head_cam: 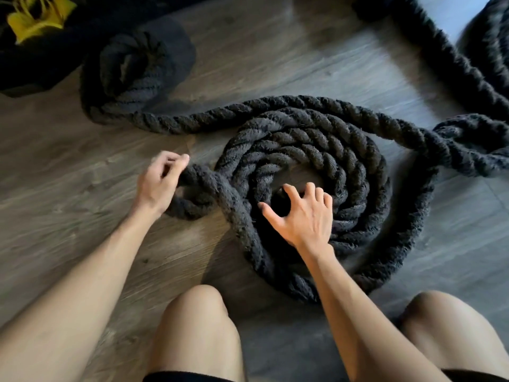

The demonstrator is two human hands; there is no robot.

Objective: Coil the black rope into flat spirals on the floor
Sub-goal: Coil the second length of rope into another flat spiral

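Bare knees are set just behind the black rope, spiralled flat on the floor. The spread right hand rests on its centre, apparently steadying it; the left hand curls beside a stray loop, grip uncertain.

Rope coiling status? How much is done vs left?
Done: one flat spiral of several turns lies on the wood floor.
In hand: the left hand grips a small rope loop at the spiral's left edge; the right hand, fingers spread, hovers over or rests on the centre.
Left: the bundled heap at the back left and the loose lengths at the right are uncoiled.
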